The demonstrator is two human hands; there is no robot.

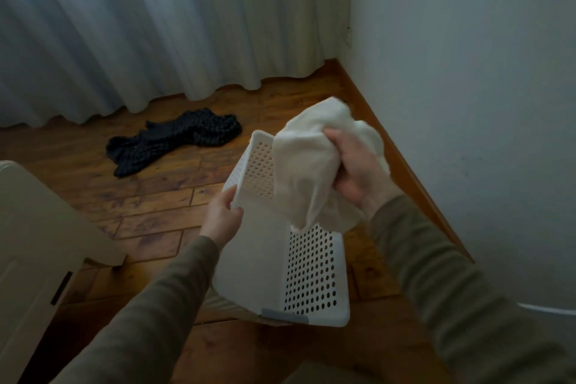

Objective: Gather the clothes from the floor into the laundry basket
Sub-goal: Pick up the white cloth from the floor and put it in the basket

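A white perforated laundry basket (308, 271) is held tilted above the wooden floor, its mouth turned away from me. My left hand (222, 215) grips the basket's rim at its near-left corner. My right hand (355, 170) is closed on a bunched white garment (307, 171) that hangs over the basket's opening and hides part of the rim. A dark checked garment (174, 139) lies crumpled on the floor further back to the left, near the curtain.
Pale floor-length curtains (162, 25) hang along the back. A white wall (467, 72) with a wooden skirting board runs down the right. A beige piece of furniture (40, 243) stands at the left edge. Wooden floor (149, 206) lies between it and the basket.
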